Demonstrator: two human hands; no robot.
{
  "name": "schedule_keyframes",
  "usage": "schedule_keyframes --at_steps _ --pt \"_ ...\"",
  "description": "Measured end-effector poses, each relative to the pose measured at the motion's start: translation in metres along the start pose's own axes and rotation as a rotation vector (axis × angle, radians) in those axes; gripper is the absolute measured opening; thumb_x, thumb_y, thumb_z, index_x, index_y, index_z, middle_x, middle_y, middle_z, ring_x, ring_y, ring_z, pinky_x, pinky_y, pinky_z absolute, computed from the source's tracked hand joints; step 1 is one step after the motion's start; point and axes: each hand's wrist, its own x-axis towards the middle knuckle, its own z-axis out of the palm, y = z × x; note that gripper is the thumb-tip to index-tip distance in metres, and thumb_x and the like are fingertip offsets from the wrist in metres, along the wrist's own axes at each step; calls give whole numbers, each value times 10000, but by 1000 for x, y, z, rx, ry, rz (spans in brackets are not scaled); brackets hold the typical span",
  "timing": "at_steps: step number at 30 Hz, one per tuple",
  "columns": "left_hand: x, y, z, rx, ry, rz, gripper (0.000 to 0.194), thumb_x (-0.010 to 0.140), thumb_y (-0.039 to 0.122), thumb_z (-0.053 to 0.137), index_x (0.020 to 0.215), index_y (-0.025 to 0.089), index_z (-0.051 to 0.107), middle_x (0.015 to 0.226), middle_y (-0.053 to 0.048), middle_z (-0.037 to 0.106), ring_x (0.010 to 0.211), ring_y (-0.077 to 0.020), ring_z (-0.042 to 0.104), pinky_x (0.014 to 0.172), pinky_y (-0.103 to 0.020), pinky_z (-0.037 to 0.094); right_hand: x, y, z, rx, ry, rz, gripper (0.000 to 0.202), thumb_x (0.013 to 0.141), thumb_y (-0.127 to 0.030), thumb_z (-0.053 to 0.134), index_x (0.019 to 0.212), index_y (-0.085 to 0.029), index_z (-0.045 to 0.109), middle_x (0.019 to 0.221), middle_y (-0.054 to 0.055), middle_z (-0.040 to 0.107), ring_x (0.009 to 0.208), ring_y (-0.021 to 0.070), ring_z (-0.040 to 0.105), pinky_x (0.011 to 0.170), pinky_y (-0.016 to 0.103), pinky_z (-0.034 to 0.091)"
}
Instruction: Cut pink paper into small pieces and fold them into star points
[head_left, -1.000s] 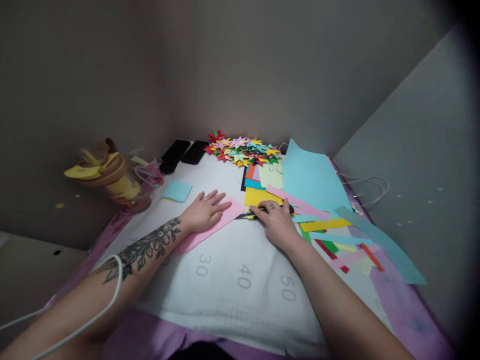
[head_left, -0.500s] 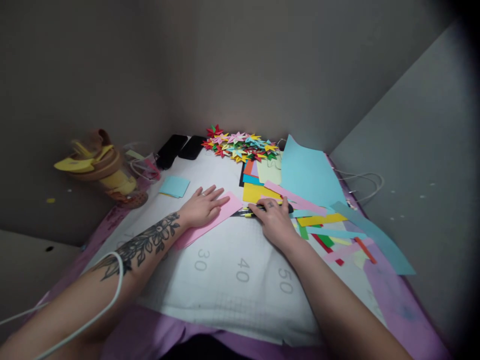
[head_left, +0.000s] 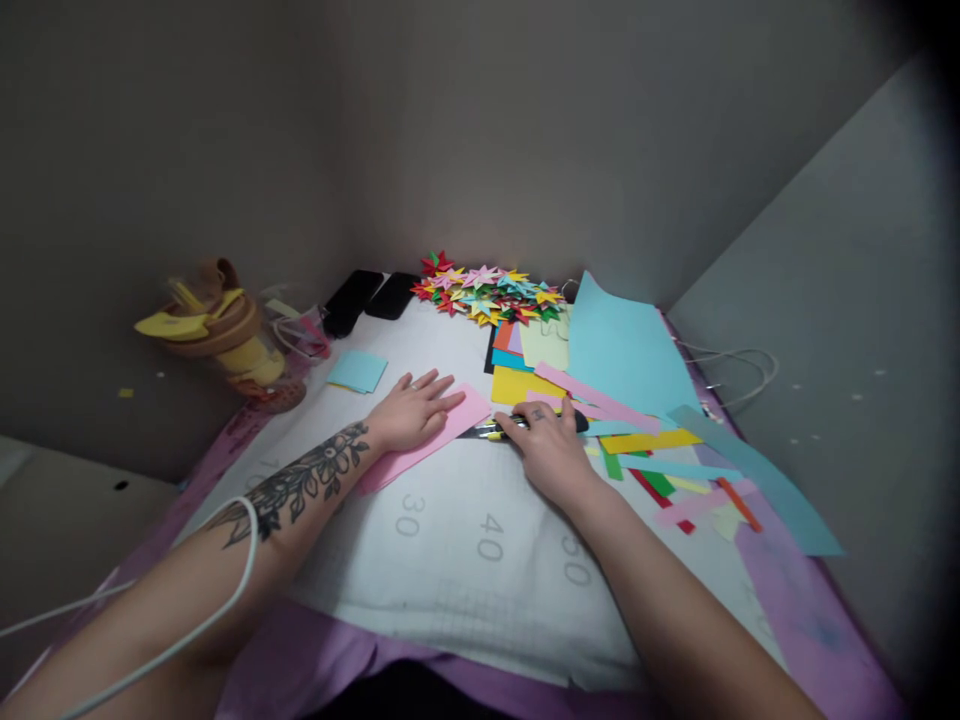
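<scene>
My left hand [head_left: 411, 412] lies flat with its fingers spread on a folded pink paper [head_left: 405, 460], pressing it against the white mat [head_left: 450, 560]. My right hand [head_left: 551, 445] has its fingers wrapped over a black and yellow utility knife [head_left: 493, 433]. Its blade points left and meets the right edge of the pink paper near the corner. Whether the tip lies inside the fold, I cannot tell. Most of the knife's handle is hidden beneath the fingers, with the dark end showing to the right.
Colourful folded paper stars [head_left: 484, 292] are heaped at the back. Cut paper strips [head_left: 675, 468] and a big light-blue sheet [head_left: 630, 345] lie to the right. Small blue squares [head_left: 358, 370], two black phones [head_left: 352, 300] and a lidded cup [head_left: 255, 360] stand or lie left.
The view has shifted slightly, so the table appears a little farther right. My right hand with the knife has edged slightly left relative to the pink paper. The left hand stays on the paper.
</scene>
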Motion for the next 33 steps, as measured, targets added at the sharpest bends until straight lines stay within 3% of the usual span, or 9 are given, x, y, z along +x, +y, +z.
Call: schedule_keyframes --at_steps 3,6,18,28,33 --pt "0 0 0 4 10 2 478 960 365 254 1427 352 354 1551 -43 266 1423 -296 201 1080 -585 208 -5 2 -1 25 5 -19 581 787 14 405 1275 -255 567 1194 119 576 1147 266 442 1014 460 218" --pt "0 0 0 4 9 -1 477 959 370 259 1426 353 353 1553 -38 263 1423 -291 203 1086 -582 202 -12 6 -4 50 -8 -11 554 795 3 421 1260 -251 583 1196 116 585 1120 259 465 961 402 258" --pt "0 -2 3 8 24 7 475 957 355 270 1423 355 359 1548 -34 277 1420 -293 208 1089 -586 196 -2 -10 -7 54 -12 -40 514 828 -9 401 1247 -243 584 1207 131 583 1123 262 473 970 425 223" --pt "0 -2 5 24 37 18 472 959 351 266 1420 342 370 1542 -44 289 1415 -300 222 1083 -594 210 -10 -7 -12 83 -9 -47 515 798 3 439 1213 -244 616 1163 116 602 1102 257 490 993 461 252" --pt "0 -3 6 24 42 19 469 959 362 276 1420 357 361 1540 -30 298 1413 -293 229 1080 -574 228 -14 11 -6 165 35 -82 567 780 20 399 1207 -282 617 1161 85 598 1128 239 487 1059 532 183"
